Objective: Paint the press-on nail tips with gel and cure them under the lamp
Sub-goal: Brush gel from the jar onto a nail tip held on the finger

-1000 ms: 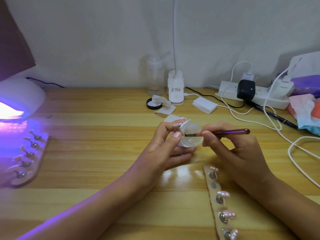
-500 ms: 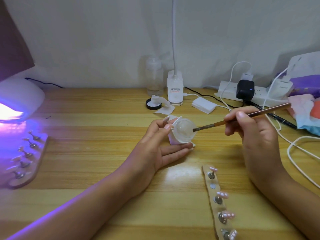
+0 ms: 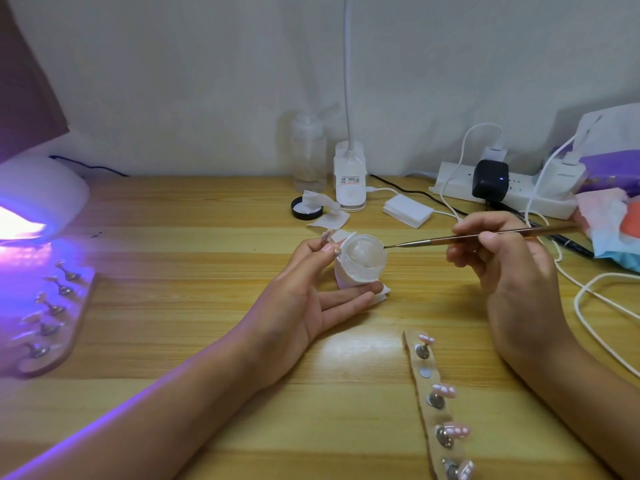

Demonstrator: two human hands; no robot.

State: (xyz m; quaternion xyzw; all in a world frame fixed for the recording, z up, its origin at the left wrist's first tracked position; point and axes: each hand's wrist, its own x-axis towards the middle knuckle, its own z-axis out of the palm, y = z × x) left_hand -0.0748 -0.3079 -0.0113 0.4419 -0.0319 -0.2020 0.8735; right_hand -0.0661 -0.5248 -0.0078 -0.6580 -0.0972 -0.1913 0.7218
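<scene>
Wooden desk (image 3: 180,271): left grip (image 3: 304,299) holds gel jar (image 3: 362,263), right grip (image 3: 502,265) pinches brush (image 3: 446,240), now withdrawn to rim.

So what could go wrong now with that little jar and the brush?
The jar sits tilted in the left hand, so it might slip or spill gel. The brush in the right hand has its tip at the rim and could drip on the table. The right forearm is close to the nail strip and could knock it.

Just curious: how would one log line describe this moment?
left hand: holds jar | right hand: holds brush, tip at jar rim | lamp: lit
</scene>
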